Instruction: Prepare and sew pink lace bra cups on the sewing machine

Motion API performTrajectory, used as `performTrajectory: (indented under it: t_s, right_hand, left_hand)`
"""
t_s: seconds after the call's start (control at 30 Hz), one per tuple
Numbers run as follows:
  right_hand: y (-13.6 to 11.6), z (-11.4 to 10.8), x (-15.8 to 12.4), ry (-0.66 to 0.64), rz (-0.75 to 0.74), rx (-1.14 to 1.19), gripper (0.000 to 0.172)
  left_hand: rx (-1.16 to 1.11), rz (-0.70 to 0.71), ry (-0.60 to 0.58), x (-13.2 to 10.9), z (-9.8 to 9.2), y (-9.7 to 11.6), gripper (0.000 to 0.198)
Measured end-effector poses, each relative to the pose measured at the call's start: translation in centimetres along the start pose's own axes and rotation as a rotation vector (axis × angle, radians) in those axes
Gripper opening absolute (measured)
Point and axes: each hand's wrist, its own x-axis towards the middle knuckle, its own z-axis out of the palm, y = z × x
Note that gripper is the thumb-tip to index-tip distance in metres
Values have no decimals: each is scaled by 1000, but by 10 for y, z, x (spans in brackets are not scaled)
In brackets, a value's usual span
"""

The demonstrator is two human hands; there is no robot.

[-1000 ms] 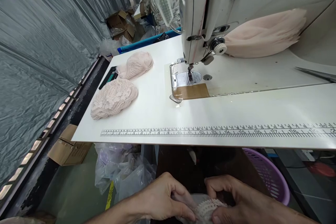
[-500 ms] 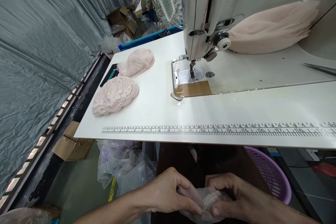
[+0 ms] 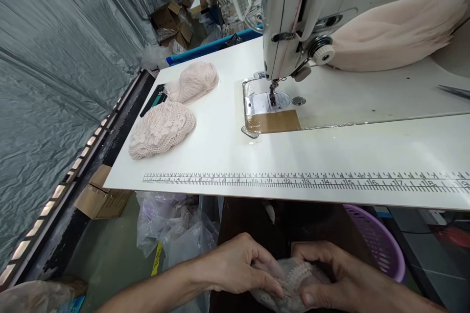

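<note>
Below the table's front edge, my left hand (image 3: 253, 266) pinches a sheer, pale piece of lace fabric (image 3: 293, 281) by its left side. My right hand (image 3: 326, 274) grips the same fabric from the right, thumb on top. A scalloped lace trim runs across the fabric between my thumbs; its lower part leaves the picture. On the table beyond lie a folded stack of pink lace pieces (image 3: 163, 129) and a smaller pink lace bundle (image 3: 196, 82). The sewing machine (image 3: 288, 24) stands with its presser foot (image 3: 272, 95) over the needle plate, no fabric under it.
A printed ruler (image 3: 293, 182) runs along the front of the white table (image 3: 220, 151). Pale pink fabric (image 3: 389, 34) lies under the machine arm, near metal tips (image 3: 453, 91). Below are a purple basket (image 3: 382, 239), plastic bags (image 3: 176, 230) and a cardboard box (image 3: 103, 195).
The view has shifted slightly, so the machine sits a little farther right. Both hands keep their hold on the lace fabric, which has moved slightly between them.
</note>
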Motion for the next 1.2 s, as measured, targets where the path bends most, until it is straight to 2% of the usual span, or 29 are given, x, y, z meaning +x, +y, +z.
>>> performTrajectory:
  t_s: [0.13,0.33,0.47,0.67,0.8,0.97,1.1,1.2]
  right_hand:
    - [0,2,2,27,-12,27,34]
    - [0,5,2,23,-4,51,39]
    - [-2,6,1,54,-5,22,38]
    - [4,6,3,56,-25,67,41]
    - [11,5,3,46,-54,95,45]
    - [8,3,2,25,-71,108,50]
    - [5,3,2,-33,-52,110,43]
    - [5,4,2,-16,-51,81,38]
  left_hand:
    - [-35,6,-17,0,0,-1,32]
    - [-45,10,-34,-2,0,2,43]
    - [-52,26,-53,-3,-1,2,40]
    - [32,35,-22,-4,-3,-1,47]
    - [58,50,-4,-6,-4,-2,38]
    - [109,117,-21,-8,-7,1,29]
    - [153,159,-49,-9,-8,3,26]
    - [180,163,-61,-11,-9,2,26]
